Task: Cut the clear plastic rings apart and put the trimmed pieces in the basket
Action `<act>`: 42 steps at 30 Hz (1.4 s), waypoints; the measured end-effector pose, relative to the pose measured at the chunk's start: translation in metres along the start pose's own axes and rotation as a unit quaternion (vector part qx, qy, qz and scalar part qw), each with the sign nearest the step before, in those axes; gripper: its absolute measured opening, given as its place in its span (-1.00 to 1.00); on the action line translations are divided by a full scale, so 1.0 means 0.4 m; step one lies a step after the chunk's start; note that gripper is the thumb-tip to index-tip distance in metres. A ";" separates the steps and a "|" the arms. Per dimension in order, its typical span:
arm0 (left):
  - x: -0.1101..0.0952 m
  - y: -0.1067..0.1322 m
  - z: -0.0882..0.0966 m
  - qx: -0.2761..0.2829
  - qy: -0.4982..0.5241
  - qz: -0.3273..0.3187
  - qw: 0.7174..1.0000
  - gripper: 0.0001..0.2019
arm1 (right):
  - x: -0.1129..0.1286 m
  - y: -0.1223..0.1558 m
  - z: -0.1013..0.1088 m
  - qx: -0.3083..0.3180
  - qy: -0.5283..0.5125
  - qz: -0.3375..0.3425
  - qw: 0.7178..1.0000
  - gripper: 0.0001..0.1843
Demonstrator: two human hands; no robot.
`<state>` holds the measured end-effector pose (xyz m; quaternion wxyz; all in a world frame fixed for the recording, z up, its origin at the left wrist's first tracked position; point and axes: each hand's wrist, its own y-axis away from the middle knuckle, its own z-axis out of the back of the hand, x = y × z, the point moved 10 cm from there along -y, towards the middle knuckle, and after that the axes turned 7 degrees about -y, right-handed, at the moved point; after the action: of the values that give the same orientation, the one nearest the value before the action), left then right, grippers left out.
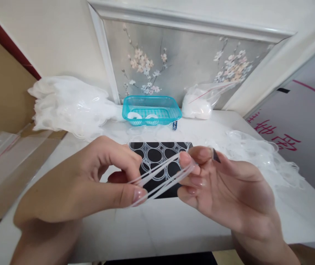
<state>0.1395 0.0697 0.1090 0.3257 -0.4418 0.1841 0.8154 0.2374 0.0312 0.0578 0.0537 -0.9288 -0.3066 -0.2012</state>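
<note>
A thin, translucent white rubber ring (165, 176) is pulled long between my two hands, its strands slanting up to the right. My left hand (91, 186) pinches its lower end between thumb and bent fingers. The upper end runs round the fingertips of my right hand (225, 189), which is turned palm toward me with fingers curled. A small dark pointed piece (216, 156) shows at the right thumb tip; I cannot make out what it is. Below the stretched ring lies a black mat (161, 147) with a pattern of pale circles, partly covered by my hands.
A turquoise basket (151, 99) stands at the back with white curved pieces (134, 116) inside. Left of it is a large clear bag of white rings (69, 103); right, a smaller zip bag (198, 105). Loose translucent rings (267, 158) spread over the white table (157, 228) at right.
</note>
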 end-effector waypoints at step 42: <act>-0.132 0.076 0.031 -0.314 -0.350 -0.152 0.869 -0.87 | 0.126 0.026 -0.042 0.043 0.343 0.220 0.912 -0.91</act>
<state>0.1318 0.0356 0.1606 0.3326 -0.2285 -0.2773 0.8719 0.2747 0.0468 0.0940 0.2381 -0.8435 -0.0656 -0.4770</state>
